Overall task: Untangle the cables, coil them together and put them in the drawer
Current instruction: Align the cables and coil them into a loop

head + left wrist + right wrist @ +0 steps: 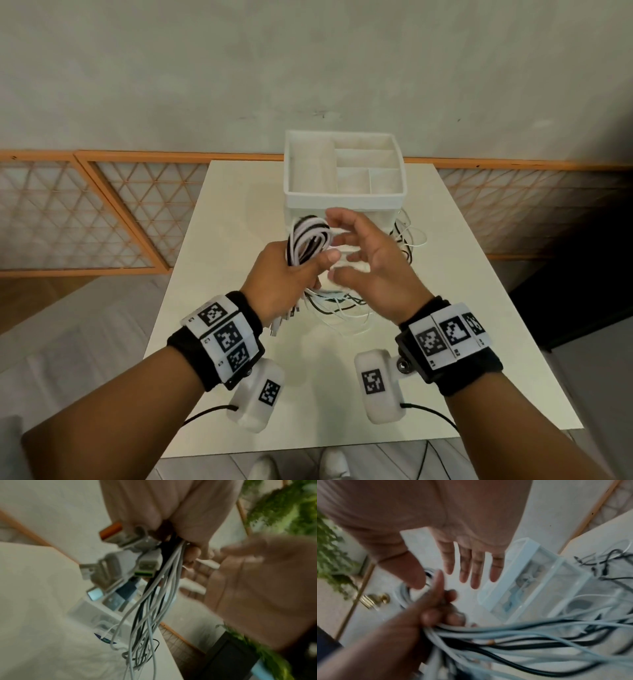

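My left hand [294,274] grips a bundle of white and black cables [308,240], looped above the fist, with several plugs [120,566] and loose strands [145,622] hanging below. The loose ends trail across the white table [239,377] to the right. My right hand [363,260] hovers just right of the bundle, fingers spread and straight, holding nothing; its fingers [474,566] show open in the right wrist view. A white drawer unit [346,202] stands behind the hands, with a clear drawer [536,577] pulled out and some small items inside.
The unit's top is an open tray with dividers [370,168]. More loose cable [407,240] lies right of the unit. An orange lattice fence [102,212] runs behind the table, a dark box [582,274] stands at the right.
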